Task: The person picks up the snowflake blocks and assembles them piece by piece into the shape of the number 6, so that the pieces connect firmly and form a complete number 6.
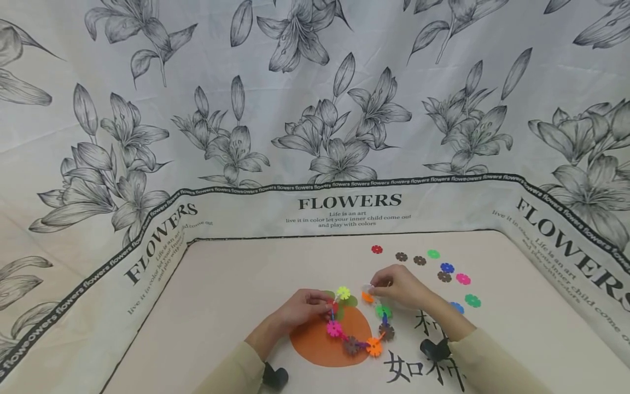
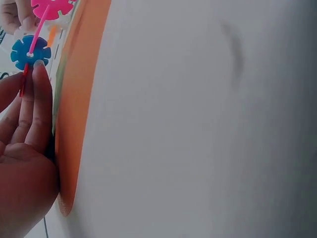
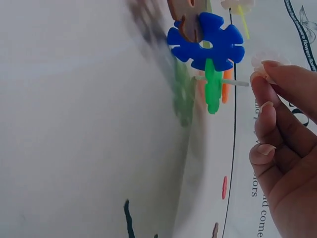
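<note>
A looped chain of flower-shaped plastic discs hangs between my two hands over the table. On its left side my left hand [image 1: 306, 306] pinches a red disc [image 2: 23, 82] between thumb and fingers; a fingertip touches the blue disc [image 2: 30, 52] beside it. A yellow disc [image 1: 343, 293] stands just beyond those fingers. My right hand [image 1: 401, 287] pinches a whitish translucent disc [image 3: 267, 60], next to an orange disc [image 1: 367, 297]. Pink [image 1: 334, 328], brown [image 1: 351, 345], orange [image 1: 374, 347] and green [image 1: 383, 311] discs show along the loop. A gap separates the yellow disc from the right hand's disc.
Loose discs lie beyond and right of my right hand, among them a red disc [image 1: 377, 249], a pink disc [image 1: 463, 279] and a green disc [image 1: 473, 300]. The tabletop [image 1: 236, 268] bears an orange printed circle [image 1: 315, 350] and black characters. A flower-printed curtain [image 1: 344, 213] surrounds it.
</note>
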Tool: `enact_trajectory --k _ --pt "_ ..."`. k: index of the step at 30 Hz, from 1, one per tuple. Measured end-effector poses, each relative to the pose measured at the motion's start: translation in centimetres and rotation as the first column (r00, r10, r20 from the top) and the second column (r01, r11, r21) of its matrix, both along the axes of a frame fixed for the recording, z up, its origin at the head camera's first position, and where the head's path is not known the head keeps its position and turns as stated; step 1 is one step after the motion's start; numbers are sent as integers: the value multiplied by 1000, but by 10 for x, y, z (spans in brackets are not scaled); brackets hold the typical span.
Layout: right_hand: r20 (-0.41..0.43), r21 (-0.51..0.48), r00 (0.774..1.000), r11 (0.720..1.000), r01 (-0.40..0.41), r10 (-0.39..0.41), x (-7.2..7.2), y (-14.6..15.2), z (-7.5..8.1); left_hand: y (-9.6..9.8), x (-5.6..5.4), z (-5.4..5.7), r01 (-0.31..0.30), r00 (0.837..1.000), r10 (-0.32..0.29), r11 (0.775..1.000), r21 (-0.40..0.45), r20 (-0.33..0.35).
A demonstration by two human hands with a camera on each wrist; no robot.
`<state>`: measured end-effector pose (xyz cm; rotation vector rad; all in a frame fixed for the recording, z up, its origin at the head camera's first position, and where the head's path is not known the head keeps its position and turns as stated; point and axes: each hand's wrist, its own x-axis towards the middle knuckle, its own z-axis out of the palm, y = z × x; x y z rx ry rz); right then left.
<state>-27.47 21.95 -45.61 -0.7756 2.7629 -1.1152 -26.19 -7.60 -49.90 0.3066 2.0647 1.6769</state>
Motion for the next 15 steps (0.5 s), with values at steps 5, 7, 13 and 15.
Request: enact_trajectory --k 5,7,13,15 --pt "-1 -6 1000 1000 0 0 -2 -9 -7 0 1 0 16 1000 -16 1000 20 5" --pt "0 -8 1000 1000 2 -2 -3 -11 -9 0 1 0 25 1000 -25 999 23 5" --pt "23 -25 1000 1000 4 -4 -5 -18 -12 -1 0 -1 28 1000 -29 999 29 9" --pt "32 -32 999 999 3 -2 -6 -21 -12 -2 -1 -1 32 999 -33 999 33 13"
